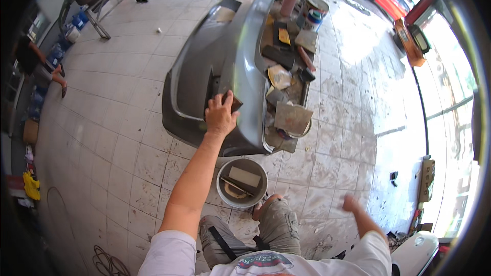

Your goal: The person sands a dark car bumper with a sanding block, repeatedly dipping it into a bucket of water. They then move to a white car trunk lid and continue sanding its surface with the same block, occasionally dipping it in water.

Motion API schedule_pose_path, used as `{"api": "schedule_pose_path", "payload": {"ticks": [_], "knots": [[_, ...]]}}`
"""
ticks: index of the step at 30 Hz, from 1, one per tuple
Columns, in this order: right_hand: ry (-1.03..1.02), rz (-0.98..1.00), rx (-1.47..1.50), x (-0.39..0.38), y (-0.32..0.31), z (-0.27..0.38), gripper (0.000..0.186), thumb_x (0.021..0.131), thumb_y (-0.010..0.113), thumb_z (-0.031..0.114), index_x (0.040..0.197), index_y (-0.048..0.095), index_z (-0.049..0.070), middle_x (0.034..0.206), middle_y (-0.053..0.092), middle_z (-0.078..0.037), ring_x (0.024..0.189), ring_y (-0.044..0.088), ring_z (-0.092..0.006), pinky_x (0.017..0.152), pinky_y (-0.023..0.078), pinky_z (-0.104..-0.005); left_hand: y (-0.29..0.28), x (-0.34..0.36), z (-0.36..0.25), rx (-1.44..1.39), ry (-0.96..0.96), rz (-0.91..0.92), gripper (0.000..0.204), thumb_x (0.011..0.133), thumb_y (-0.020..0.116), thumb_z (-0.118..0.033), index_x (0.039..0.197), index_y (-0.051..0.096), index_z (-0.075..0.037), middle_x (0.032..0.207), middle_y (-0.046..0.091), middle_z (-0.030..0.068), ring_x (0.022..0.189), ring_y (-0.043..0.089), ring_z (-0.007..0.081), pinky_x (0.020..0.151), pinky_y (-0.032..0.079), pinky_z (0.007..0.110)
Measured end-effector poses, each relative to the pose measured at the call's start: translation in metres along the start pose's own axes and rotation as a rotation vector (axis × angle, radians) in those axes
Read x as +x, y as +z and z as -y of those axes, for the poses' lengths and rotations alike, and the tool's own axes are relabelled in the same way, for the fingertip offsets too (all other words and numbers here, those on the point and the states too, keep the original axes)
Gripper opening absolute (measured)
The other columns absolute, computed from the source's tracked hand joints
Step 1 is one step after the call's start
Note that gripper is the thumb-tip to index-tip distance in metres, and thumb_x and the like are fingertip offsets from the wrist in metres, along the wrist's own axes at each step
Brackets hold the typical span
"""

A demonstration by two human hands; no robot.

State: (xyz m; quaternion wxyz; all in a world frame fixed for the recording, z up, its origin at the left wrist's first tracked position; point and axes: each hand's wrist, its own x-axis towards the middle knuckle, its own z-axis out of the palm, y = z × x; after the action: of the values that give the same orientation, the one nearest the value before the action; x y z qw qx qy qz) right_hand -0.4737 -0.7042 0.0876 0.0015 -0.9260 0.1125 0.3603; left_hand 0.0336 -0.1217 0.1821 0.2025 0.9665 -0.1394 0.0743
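A grey car bumper (225,56) stands in front of me, with a yellowish-green streak along its ridge. My left hand (221,117) presses a small dark brown sanding block (235,103) to the bumper, beside a recessed opening. The fingers are closed round the block and partly cover it. Out to the right, away from the bumper, my right hand (352,203) hangs in the air. Motion smears its fingers, and nothing shows in it.
Below the bumper stands a grey bucket (221,194) holding a pale block and other tools. A cluttered work surface (296,91) inside the bumper carries cans (313,20), a hammer (307,61) and scraper plates (292,117). Another person (41,61) is at far left.
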Motion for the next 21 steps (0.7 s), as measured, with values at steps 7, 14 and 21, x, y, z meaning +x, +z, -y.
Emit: {"api": "schedule_pose_path", "payload": {"ticks": [7,14,21], "knots": [[0.172,0.598,0.838,-0.234,0.063,0.136,0.063,0.103,0.06,0.06,0.137,0.073,0.01,0.133,0.07,-0.029,0.127,0.068,-0.0398,0.11,0.051,-0.0487,-0.009,0.021,-0.016,0.078,-0.162,0.22,0.085,0.089,0.086,-0.038,0.162,0.047,-0.021,0.151,0.051,0.0137,0.137,0.053,0.0384,0.103,0.056,0.056],[0.32,0.38,1.186,-0.199,-0.065,0.177,0.061,0.105,0.058,0.059,0.132,0.074,0.007,0.124,0.072,-0.03,0.118,0.071,-0.0386,0.104,0.053,-0.0479,-0.026,-0.027,-0.021,-0.082,-0.367,0.257,0.078,0.09,0.085,-0.041,0.159,0.057,-0.016,0.145,0.061,0.0182,0.134,0.058,0.0405,0.114,0.05,0.049],[0.249,0.352,1.174,-0.247,-0.185,0.151,0.061,0.107,0.056,0.058,0.127,0.076,0.004,0.114,0.074,-0.031,0.11,0.074,-0.0373,0.099,0.054,-0.0471,-0.07,-0.245,-0.028,-0.096,-0.754,0.72,0.076,0.086,0.087,-0.043,0.152,0.063,-0.013,0.148,0.065,0.0186,0.137,0.062,0.0368,0.115,0.05,0.045]]}}
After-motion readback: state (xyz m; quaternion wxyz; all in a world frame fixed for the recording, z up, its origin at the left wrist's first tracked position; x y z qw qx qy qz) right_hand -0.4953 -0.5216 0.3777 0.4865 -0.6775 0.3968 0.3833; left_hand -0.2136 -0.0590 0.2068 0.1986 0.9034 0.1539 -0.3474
